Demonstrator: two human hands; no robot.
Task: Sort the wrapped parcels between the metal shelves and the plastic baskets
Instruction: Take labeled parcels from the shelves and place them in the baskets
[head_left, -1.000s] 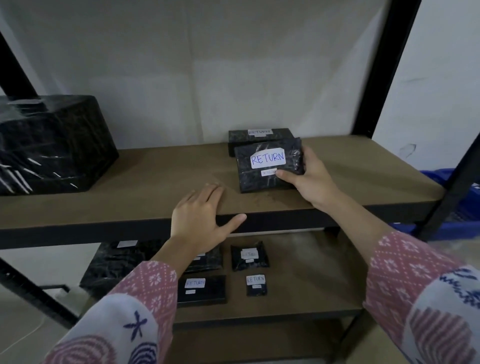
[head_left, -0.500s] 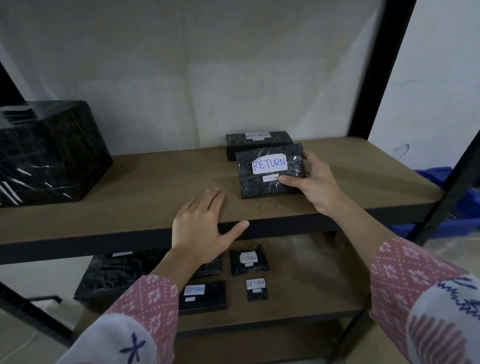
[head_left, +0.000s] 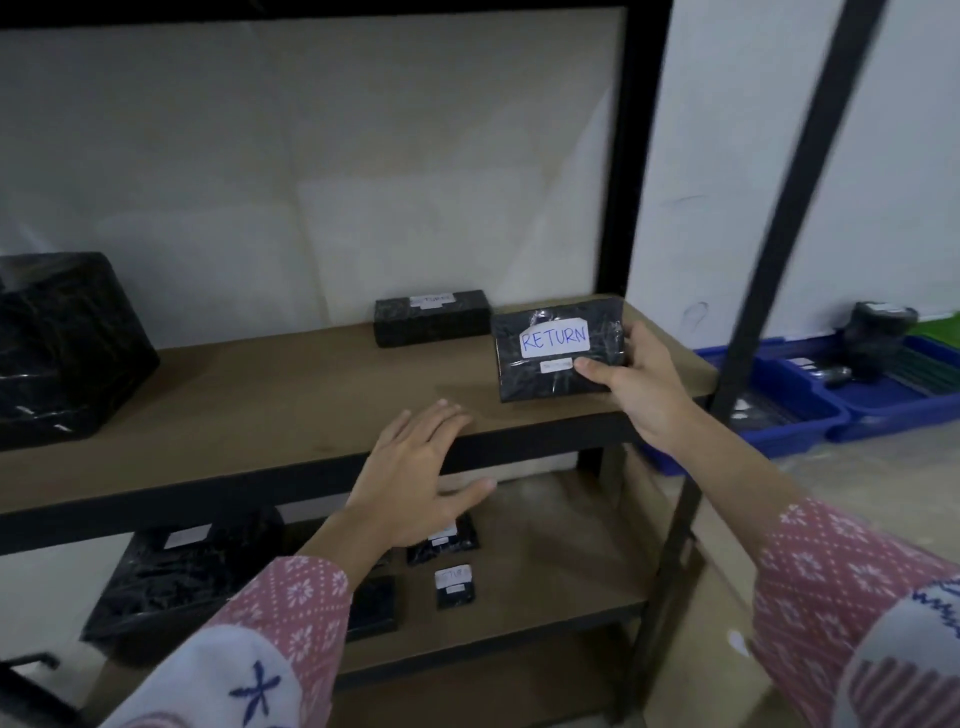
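Head view — parcel at shelf's right edge.

A large black film-wrapped box sits at the left of the brown board shelf; a long black wrapped parcel lies at its back; blue plastic baskets stand on the floor to the right.

Black parcel (white label), blue baskets.
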